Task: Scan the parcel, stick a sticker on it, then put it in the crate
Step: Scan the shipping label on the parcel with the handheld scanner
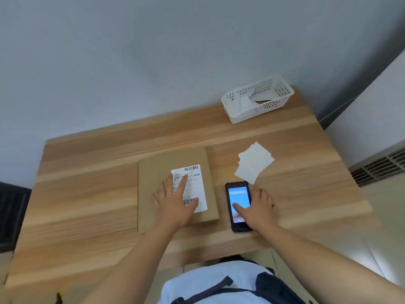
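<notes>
A flat brown cardboard parcel (pixel 157 172) lies in the middle of the wooden table (pixel 87 194). A white shipping label (pixel 198 183) with barcodes is on its right half. My left hand (pixel 175 200) rests flat and spread on the parcel, fingers over the label. To the right of the parcel a black handheld scanner (pixel 237 194) with a lit screen lies on the table. My right hand (pixel 258 207) lies over it, thumb on the screen and fingers along its right edge. A small pile of white stickers (pixel 254 163) sits beyond the scanner. A white perforated crate (pixel 243 113) stands at the far right corner.
The crate holds some white and dark items. A grey wall runs behind the table. A vent grille (pixel 379 165) is on the right, beyond the table's edge. A dark object (pixel 11 216) stands left of the table.
</notes>
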{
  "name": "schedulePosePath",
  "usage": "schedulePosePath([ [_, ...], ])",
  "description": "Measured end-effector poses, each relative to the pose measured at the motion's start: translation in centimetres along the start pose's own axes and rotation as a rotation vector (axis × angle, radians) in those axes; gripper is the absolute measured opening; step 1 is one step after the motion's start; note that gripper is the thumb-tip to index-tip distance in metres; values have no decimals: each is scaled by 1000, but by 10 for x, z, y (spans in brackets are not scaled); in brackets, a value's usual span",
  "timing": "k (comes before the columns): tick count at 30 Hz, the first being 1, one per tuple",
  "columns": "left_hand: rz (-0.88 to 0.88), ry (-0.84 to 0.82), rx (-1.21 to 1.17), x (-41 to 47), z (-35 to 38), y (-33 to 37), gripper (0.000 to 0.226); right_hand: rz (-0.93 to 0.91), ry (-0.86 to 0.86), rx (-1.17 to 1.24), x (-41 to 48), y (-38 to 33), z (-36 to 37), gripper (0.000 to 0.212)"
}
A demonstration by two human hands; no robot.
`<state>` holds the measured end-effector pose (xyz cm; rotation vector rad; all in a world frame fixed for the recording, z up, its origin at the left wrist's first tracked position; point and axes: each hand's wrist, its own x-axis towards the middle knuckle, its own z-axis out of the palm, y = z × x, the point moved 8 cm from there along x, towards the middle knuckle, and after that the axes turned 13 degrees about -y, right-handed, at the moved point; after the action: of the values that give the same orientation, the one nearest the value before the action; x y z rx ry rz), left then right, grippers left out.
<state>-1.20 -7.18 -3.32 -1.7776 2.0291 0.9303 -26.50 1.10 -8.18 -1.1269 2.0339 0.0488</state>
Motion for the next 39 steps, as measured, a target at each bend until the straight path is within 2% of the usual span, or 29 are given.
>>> schedulePosePath([
  [2,-6,25,32,1,1,1,77,39,33,45,5,0,3,103],
  [8,-56,57,43,-3,13,-14,82,155,12,-25,11,-5,23,122],
  [15,-99,15,11,-4,20,-16,84,209,-19,-11,19,-5,33,119],
  [26,-92,-47,-6,-2,20,-15,75,280,-112,287,19,-8,26,107],
  [28,-85,-80,6,-2,20,-15,76,326,-135,424,17,-5,23,101],
  [30,-72,-125,17,-2,18,-15,80,355,-182,665,8,-4,18,89],
  [32,-55,-180,-10,-3,13,-16,83,361,-296,919,-7,-10,12,70],
  [33,-45,-195,-39,-5,8,-15,83,361,-382,1004,-18,-17,9,53],
  [35,-22,-188,-131,-9,-5,-16,78,347,-522,1057,-42,-30,-3,26],
  [37,20,-142,-304,-15,-23,-18,69,291,-583,1029,-60,-36,-12,25],
  [39,99,-196,-623,-23,-38,-15,55,201,-596,1023,-77,-47,-20,30],
])
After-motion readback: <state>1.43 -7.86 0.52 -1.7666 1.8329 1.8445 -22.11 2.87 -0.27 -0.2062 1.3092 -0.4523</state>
